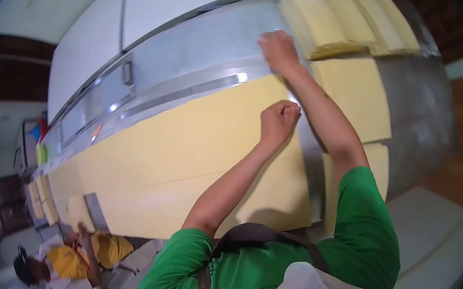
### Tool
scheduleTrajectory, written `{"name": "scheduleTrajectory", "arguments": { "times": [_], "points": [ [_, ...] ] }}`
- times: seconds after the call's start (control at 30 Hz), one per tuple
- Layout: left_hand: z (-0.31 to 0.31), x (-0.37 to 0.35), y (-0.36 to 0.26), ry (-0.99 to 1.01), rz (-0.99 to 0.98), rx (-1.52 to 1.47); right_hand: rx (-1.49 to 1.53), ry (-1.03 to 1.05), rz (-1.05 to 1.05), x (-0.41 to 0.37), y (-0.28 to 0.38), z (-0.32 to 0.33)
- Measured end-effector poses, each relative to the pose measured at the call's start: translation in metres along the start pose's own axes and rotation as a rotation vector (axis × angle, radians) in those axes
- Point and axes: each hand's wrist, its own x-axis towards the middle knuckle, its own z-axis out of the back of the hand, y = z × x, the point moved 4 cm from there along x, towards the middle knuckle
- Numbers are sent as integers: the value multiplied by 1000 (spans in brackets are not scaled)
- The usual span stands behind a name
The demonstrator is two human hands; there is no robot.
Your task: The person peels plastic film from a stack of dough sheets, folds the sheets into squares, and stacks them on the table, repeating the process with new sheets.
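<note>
A long, wide pale yellow sheet, smooth and flat, covers much of the metal table. My left hand is closed in a fist over its right end, near the edge; whether anything is inside the fingers is hidden. Farther forward, my right hand is closed too, over the bare metal between the sheet and a thick folded yellow stack. Its fingertips are turned away, so what they may hold cannot be seen. A long metal strip lies along the far edge of the sheet.
More yellow sheets lie right of my right forearm, with another folded stack behind them. White panels border the table's far side. At the far left, a co-worker in a yellow apron has hands near a smaller yellow piece.
</note>
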Motion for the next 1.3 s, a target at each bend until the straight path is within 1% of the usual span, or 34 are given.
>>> {"name": "scheduleTrajectory", "arguments": {
  "times": [0.03, 0.07, 0.1, 0.13, 0.17, 0.2, 0.23, 0.3, 0.33, 0.37, 0.43, 0.47, 0.5, 0.53, 0.57, 0.6, 0.67, 0.7, 0.73, 0.8, 0.83, 0.87, 0.9, 0.97, 1.0, 1.03, 1.07, 1.1, 1.13, 1.17, 1.2, 1.27, 1.3],
  "points": [
    [23, -5, 11, -1, 94, 78, -127, -48, -102, 4, -3, -25],
    [45, -10, 20, 2, 194, 148, -89, -43, -79, 4, 5, -47],
    [67, -13, 24, -28, 213, 161, -137, -128, -105, 2, 10, -62],
    [90, -16, 28, -99, 281, 111, -190, -213, -136, 3, 22, -66],
    [105, -17, 32, -165, 346, 56, -171, -204, -123, 5, 32, -72],
    [115, -13, 55, -330, 52, 117, -155, -8, -157, 10, 44, -71],
    [123, -13, 56, -343, 60, 117, -146, 187, -188, 12, 51, -74],
    [140, -17, 43, -465, -134, 61, -152, 187, -134, 12, 57, -75],
    [153, -19, 35, -338, -26, 227, -163, 173, -98, 14, 55, -73],
    [161, -17, 28, -341, -30, 222, -169, 170, -94, 12, 51, -70],
    [174, -3, 23, -301, 144, 432, -39, -45, -54, 9, 46, -53],
    [176, 4, 19, -196, 173, 273, -47, -51, -48, 8, 46, -46],
    [173, 13, 18, -196, 168, 268, 53, -95, 16, 2, 57, -28],
    [164, 21, 27, -202, 355, -144, 152, -138, 81, -6, 68, -7],
    [157, 29, 33, -199, 531, -560, 144, -142, 88, -15, 82, 12],
    [161, 37, 32, -198, 522, -567, 207, -139, 133, -28, 100, 33],
    [169, 55, 26, -27, 512, -1327, 278, -158, 254, -54, 123, 74],
    [185, 78, 57, 59, 429, -1486, 286, -174, 328, -68, 132, 92],
    [206, 103, 88, 148, 341, -1642, 265, -146, 355, -82, 135, 108],
    [267, 126, 97, -405, 409, -1752, 195, -111, 408, -107, 137, 143],
    [311, 134, 102, -345, 183, -1534, 146, -106, 433, -119, 137, 161],
    [346, 121, 81, -522, 216, -1543, 81, -94, 440, -132, 134, 173],
    [387, 116, 81, -516, 130, -1492, 18, -81, 448, -146, 131, 182],
    [483, 104, 99, -260, -76, -1404, -150, -74, 434, -172, 126, 190],
    [514, 80, 93, -444, -33, -1446, -151, -72, 445, -184, 125, 189],
    [543, 49, 86, -633, 9, -1483, -182, -95, 391, -195, 121, 184],
    [574, 23, 94, -659, -23, -1417, -211, -121, 338, -202, 121, 178],
    [606, -5, 104, -685, -54, -1351, -209, -124, 355, -208, 128, 172],
    [629, -33, 122, -696, -66, -1356, -224, -85, 267, -212, 134, 164],
    [648, -59, 147, -659, -34, -1228, -241, -45, 177, -215, 140, 152],
    [667, -83, 175, -619, -2, -1101, -242, -48, 188, -216, 148, 139],
    [700, -125, 240, -490, 76, -866, -289, -27, 129, -221, 163, 108],
    [704, -151, 253, -494, 78, -880, -298, -20, 137, -223, 172, 95]
  ]
}}
